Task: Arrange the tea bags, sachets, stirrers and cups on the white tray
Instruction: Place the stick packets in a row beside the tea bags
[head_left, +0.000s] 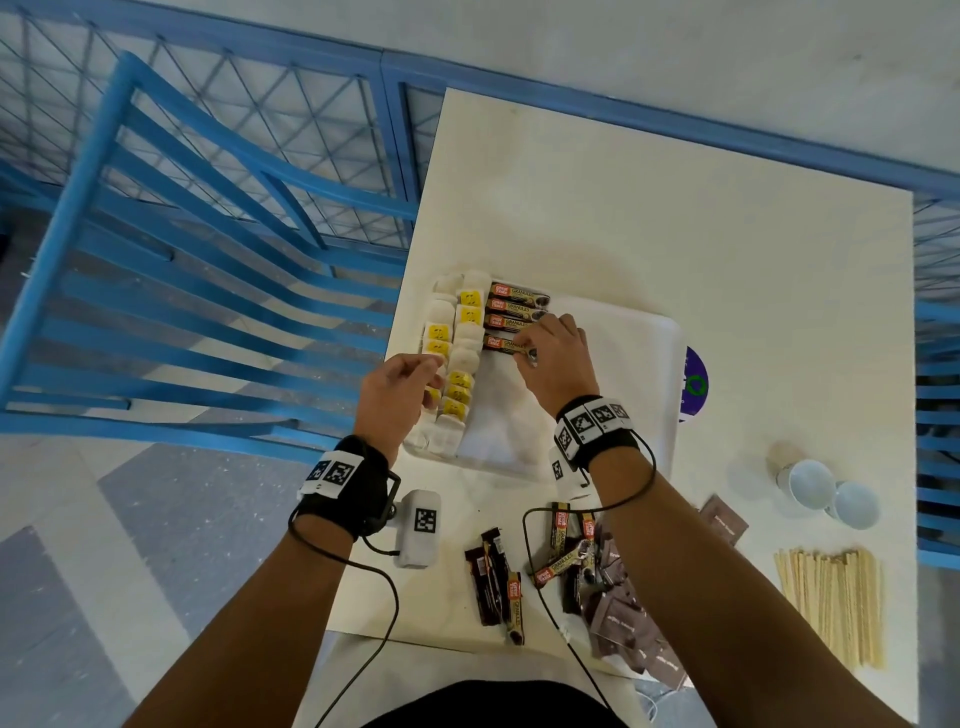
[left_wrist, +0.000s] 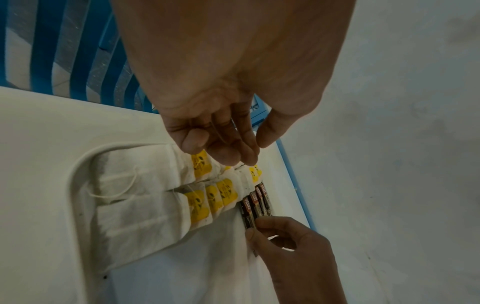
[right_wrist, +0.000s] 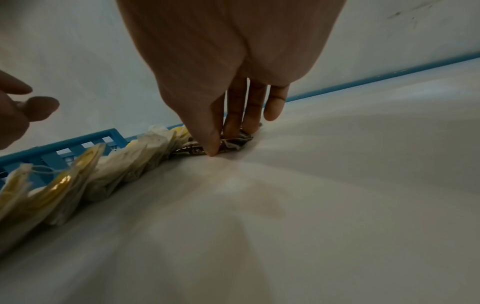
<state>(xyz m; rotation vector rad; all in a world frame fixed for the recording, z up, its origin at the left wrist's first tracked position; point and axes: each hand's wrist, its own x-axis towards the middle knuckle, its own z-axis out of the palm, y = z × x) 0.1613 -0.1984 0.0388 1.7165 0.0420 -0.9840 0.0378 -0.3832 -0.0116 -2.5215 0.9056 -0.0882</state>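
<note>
Head view: a coffee sachet (head_left: 506, 345) is pinched by the right hand (head_left: 553, 358) and laid as the fourth of a stack at the centre, squared against the tea bags (head_left: 452, 358). The left hand (head_left: 397, 395) is held loosely curled, empty, above them. Bare white tray (head_left: 634, 374) is left rightward; stirrers (head_left: 831, 605) and cups (head_left: 826, 491) are kept lower right on the tabletop (head_left: 727, 249).

Tea bags (head_left: 451, 358) stand in two rows along the tray's (head_left: 644, 332) left edge, four sachets (head_left: 511, 312) beside them. Loose sachets (head_left: 561, 566), stirrers (head_left: 831, 603) and cups (head_left: 826, 488) lie near the table's front-right corner.
</note>
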